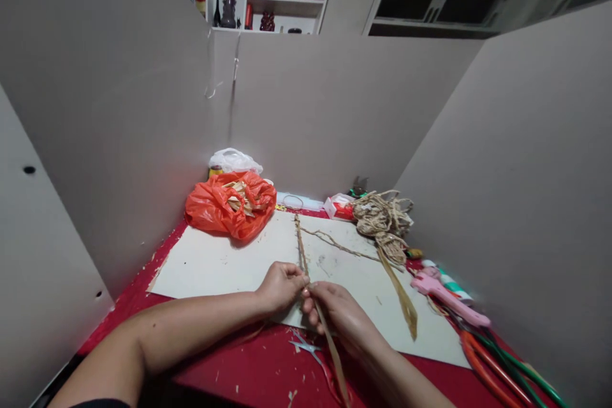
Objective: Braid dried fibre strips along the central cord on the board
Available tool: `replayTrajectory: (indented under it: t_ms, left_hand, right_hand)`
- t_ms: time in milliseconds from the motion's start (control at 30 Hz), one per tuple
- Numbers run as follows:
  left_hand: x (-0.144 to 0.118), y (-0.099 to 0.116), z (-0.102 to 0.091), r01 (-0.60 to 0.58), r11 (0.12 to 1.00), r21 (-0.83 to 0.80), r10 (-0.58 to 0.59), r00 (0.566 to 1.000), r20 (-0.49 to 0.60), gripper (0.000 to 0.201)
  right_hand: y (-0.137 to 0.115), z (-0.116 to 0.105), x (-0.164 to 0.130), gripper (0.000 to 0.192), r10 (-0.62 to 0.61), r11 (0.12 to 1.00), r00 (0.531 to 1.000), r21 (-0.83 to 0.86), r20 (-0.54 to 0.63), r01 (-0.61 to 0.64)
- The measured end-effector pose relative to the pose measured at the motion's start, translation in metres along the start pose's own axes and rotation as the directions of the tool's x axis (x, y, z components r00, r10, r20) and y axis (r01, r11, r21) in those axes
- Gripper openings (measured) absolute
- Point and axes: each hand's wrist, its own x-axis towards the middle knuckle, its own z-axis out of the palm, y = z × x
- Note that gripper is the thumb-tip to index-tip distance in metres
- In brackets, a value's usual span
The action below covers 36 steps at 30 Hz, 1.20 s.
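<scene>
My left hand (282, 287) and my right hand (335, 311) meet over the near edge of a white board. The left is closed in a pinch on a rough brown plant-fibre cord (301, 245), which runs away from me across the board. My right hand is closed at the same spot, on a flat brown fibre strip (337, 357) that hangs toward me over the red cloth. The fingers partly hide where cord and strip meet. Just below the hands lie scissors (308, 348) with pale blades, their handles partly behind the strip.
On the white board (215, 268) stands an orange plastic bag (229, 210) of dry husks. A bundle of twisted cord (380, 217) lies back right, a loose strip (401, 299) below it. A pink glue gun (449, 299) and red-handled tool (482, 363) line the right. Grey panels enclose the table.
</scene>
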Motion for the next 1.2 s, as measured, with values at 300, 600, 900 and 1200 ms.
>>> replayTrajectory:
  t_ms: [300,600,900,1200]
  left_hand:
    - [-0.003,0.011,0.004,0.169,0.978,-0.122,-0.165,0.985,0.041,0.019]
    - [0.001,0.016,0.004,0.177,0.971,-0.163,-0.181,0.983,-0.011,0.021]
    - [0.004,0.028,0.001,0.192,0.966,-0.176,-0.184,0.981,0.059,0.016]
    - [0.002,0.013,0.004,0.079,0.987,-0.140,-0.084,0.996,-0.031,0.009]
  right_hand:
    - [0.011,0.005,0.005,0.030,-0.253,0.833,0.965,-0.522,-0.068,0.182]
    - [-0.007,0.007,-0.021,0.028,-0.426,0.413,0.897,-0.857,0.117,0.307]
    - [-0.020,-0.020,0.001,0.035,-0.277,0.930,0.960,-0.267,-0.048,0.254]
    - [-0.013,-0.019,0.018,0.042,0.140,0.989,0.943,-0.082,0.301,-0.120]
